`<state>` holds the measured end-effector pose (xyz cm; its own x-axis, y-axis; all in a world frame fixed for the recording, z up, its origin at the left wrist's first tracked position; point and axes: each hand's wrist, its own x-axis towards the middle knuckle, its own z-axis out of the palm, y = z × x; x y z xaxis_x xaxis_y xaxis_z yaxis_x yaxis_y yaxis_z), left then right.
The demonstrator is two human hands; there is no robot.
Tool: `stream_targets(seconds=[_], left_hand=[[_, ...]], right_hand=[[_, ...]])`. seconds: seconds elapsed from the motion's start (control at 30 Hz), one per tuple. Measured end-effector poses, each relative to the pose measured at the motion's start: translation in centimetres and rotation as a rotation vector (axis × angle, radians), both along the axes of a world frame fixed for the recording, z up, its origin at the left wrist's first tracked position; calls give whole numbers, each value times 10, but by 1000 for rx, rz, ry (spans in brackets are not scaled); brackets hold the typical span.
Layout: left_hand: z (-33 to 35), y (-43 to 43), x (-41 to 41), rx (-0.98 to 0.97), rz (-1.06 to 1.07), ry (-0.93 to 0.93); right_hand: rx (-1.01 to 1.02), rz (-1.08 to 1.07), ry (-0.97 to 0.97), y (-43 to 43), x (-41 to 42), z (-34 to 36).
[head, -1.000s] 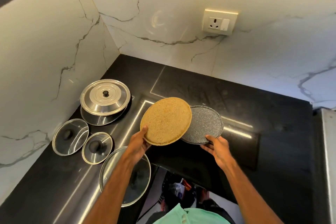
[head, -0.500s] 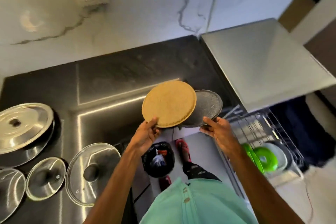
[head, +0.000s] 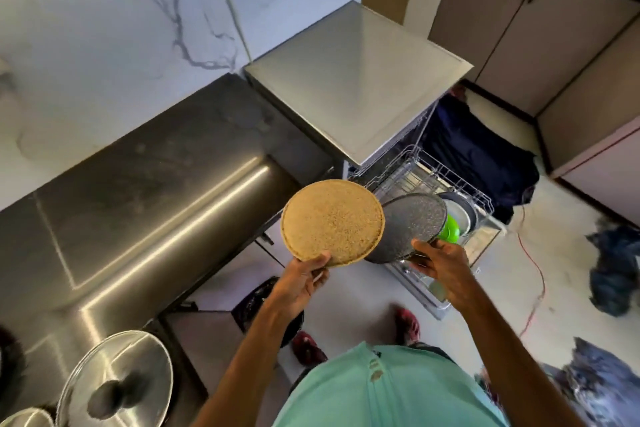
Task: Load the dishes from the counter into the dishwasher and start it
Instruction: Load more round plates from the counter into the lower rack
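The left grip [head: 301, 282] pinches the tan plate [head: 332, 222] by its lower edge, and the right grip [head: 440, 267] holds the grey speckled plate [head: 412, 225]. Both plates are in the air beside the dark surface [head: 156, 201], the grey one over the dishwasher rack [head: 450, 177].

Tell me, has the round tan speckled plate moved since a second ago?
Yes. The round tan speckled plate went from above the black counter to past its edge, toward the wire dishwasher rack.
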<state>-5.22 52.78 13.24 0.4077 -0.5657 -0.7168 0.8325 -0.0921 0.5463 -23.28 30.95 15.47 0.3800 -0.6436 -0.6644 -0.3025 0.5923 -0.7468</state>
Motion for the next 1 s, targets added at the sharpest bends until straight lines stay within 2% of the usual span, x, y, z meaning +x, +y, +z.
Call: stream_targets(seconds=[0.17,0.37,0.53,0.67,0.87,1.0], left_hand=[[-17,-69,-52,127,-87,7],[-24,-163,-107,183,-126,-15],[-29,-222,-120,345,-297,-306],[-32,-281,-106,494,-320,-527],[-70,-376,-67,585,-477,-799],[-70,-441,-53,600,-560,-972]], right_hand=[[-25,23,72,-67,-66,-14],[-26,18,162,-164,-127,-22],[-73,2,267,-228,-148,-39],[-161,7,403,-267,-150,-60],[-449,136,743,-325,-138,-61],[-508,112,835,-371,-131,-70]])
